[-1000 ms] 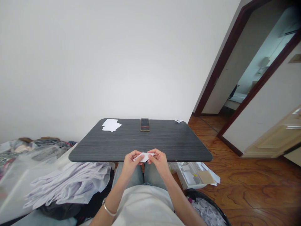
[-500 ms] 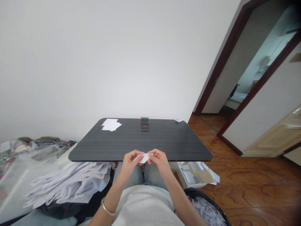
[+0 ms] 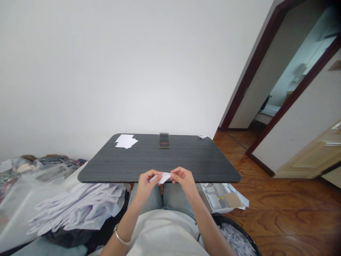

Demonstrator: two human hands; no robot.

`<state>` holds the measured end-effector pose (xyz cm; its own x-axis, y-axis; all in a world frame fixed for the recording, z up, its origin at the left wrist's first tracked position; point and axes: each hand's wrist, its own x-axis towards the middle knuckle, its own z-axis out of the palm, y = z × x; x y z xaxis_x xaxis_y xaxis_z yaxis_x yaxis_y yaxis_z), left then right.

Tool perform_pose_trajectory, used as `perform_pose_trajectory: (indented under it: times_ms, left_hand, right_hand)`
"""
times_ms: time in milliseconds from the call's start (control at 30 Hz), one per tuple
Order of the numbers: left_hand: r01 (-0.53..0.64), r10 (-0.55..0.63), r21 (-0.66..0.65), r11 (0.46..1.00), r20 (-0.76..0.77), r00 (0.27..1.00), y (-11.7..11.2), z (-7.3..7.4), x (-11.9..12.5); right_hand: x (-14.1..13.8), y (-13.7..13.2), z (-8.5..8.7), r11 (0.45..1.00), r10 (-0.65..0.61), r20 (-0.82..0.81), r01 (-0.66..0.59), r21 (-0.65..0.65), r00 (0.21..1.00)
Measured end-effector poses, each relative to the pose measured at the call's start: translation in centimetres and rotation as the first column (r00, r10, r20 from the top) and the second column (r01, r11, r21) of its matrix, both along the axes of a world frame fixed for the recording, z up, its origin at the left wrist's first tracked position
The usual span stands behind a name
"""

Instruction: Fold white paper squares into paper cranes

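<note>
Both hands hold a small folded piece of white paper (image 3: 163, 177) just over the near edge of the dark table (image 3: 186, 160). My left hand (image 3: 147, 184) pinches its left end with closed fingers. My right hand (image 3: 183, 179) pinches its right end, fingers curled. A silver bangle sits on my left wrist.
A few white paper sheets (image 3: 125, 141) lie at the table's far left, a phone (image 3: 164, 140) at the far middle, a small folded paper (image 3: 202, 137) at the far right corner. Piled white sheets (image 3: 80, 206) lie left of me; a box of supplies (image 3: 221, 197) and a bin of scraps (image 3: 234, 238) are right.
My right hand has shifted slightly right and up along the paper, stretching the piece out a little between both hands. The rest has not moved.
</note>
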<state>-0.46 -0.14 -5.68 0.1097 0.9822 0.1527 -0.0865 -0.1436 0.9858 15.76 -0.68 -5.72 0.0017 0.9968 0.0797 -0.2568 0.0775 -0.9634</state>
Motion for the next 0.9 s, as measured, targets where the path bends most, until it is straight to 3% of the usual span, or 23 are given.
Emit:
perform_pose_trajectory:
  times_ms: [267,600,900]
  left_hand:
    - [0.046,-0.046,0.016,0.999,-0.008,0.999,-0.1,0.0,-0.1]
    - [0.026,-0.025,0.027,0.999,-0.026,0.999,-0.4,0.1,0.0]
    - [0.085,-0.085,0.003,0.996,0.014,0.996,-0.5,0.8,-0.2]
  right_hand:
    - [-0.3,-0.3,0.4,0.994,0.105,0.027,-0.105,0.005,0.994]
    - [-0.5,-0.8,0.7,0.989,0.068,-0.122,-0.083,-0.126,0.990]
    - [-0.3,-1.0,1.3,0.985,0.081,-0.160,-0.103,-0.136,0.984]
